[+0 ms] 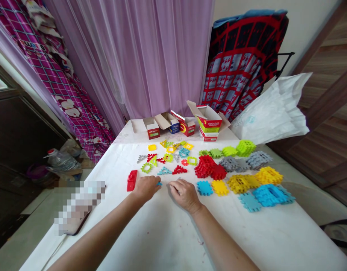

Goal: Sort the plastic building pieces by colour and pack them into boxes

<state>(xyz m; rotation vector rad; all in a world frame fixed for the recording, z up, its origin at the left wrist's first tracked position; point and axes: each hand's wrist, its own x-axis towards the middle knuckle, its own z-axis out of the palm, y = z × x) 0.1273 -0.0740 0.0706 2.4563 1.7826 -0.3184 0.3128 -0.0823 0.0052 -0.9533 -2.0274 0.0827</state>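
Observation:
My left hand (pixel 147 187) is low over the white table, its fingers bent down on a small blue building piece (pixel 159 184) that is mostly hidden beneath them. Just left of it lies a red plastic piece (pixel 131 180) with a raised round part. My right hand (pixel 185 194) rests on the table as a loose fist, with nothing showing from it. Closest to that fist, on its right, are a blue square toothed piece (pixel 204 188) and a yellow one (pixel 220 187). Ahead of both hands lie a light-blue triangle (pixel 164 171) and a red triangle (pixel 179 169).
Stacks of red (pixel 205 166), grey (pixel 258 160), yellow (pixel 268 175) and blue pieces (pixel 270 195) cover the right side. Loose mixed pieces lie mid-table. Open small boxes (pixel 209 124) stand at the back. A blurred phone-like object (pixel 81 207) lies left; a white bag (pixel 275 109) is at right.

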